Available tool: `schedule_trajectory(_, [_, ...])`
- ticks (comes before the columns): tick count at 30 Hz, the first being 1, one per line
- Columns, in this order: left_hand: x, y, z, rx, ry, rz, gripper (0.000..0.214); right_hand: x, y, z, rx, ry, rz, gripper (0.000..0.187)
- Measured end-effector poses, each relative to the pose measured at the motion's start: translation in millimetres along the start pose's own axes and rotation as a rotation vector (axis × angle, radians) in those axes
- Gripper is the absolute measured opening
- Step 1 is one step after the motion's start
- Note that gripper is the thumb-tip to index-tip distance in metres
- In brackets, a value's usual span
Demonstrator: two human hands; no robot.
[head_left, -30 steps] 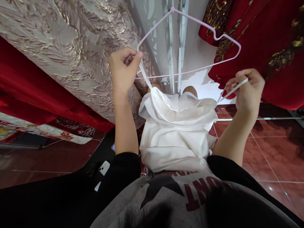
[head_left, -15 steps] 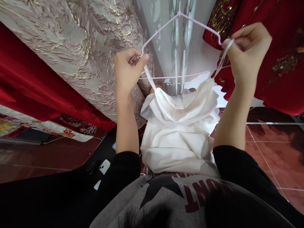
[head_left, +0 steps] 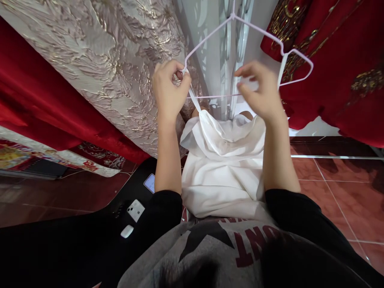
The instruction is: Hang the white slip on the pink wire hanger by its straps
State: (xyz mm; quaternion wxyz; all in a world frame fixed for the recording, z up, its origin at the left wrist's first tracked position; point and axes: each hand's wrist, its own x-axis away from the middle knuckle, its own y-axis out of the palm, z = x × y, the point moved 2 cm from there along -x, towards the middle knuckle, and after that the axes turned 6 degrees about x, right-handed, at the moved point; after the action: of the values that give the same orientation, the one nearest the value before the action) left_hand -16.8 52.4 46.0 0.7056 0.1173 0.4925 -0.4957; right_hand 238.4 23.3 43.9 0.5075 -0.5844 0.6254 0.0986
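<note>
Since half a second ago, the right hand has come off the right strap and moved in toward the left hand. That strap now sits in the dip of the hanger, just outside the right hand. The right finger and thumb are spread, with nothing between them. The left hand pinches the left strap against the hanger's bend, and it hides whether that strap is in a dip. The white cloth lies on the lap, below and between the hands, with its top bunched up.

If the hanger tips, the right strap could pop out, because no hand holds it there. If the left strap is not all the way in, it could slide off once the left hand opens. The hanger's end past the right hand looks close to the red cloth, so it might catch.
</note>
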Motion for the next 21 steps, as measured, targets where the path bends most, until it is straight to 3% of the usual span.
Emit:
schedule_trajectory(2, [8, -0.5, 7, 0.035, 0.028, 0.092, 0.021, 10, 21, 8, 0.111, 0.096, -0.15, 0.009])
schedule_trajectory(3, [15, -0.5, 10, 0.044, 0.05, 0.173, 0.019, 16, 28, 11, 0.152, 0.126, -0.158, 0.009])
schedule_trajectory(5, [31, 1.5, 16, 0.043, 0.085, 0.324, 0.011, 28, 40, 11, 0.224, 0.134, -0.078, 0.013])
schedule_trajectory(7, [47, 5.9, 17, 0.038, 0.071, 0.396, 0.009, 38, 47, 7, 0.272, 0.103, 0.016, 0.016])
schedule_trajectory(11, [59, 16.3, 9, 0.083, -0.056, 0.254, 0.024, 44, 49, 0, 0.281, 0.06, 0.009, 0.02])
schedule_trajectory(16, [51, 24.1, -2, 0.106, -0.139, 0.139, 0.03, 41, 36, 2, 0.276, 0.1, 0.047, 0.018])
schedule_trajectory(21, [37, 17.2, 17, 0.428, -0.365, -0.001, 0.023, 42, 30, 3, 0.27, 0.146, 0.121, 0.027])
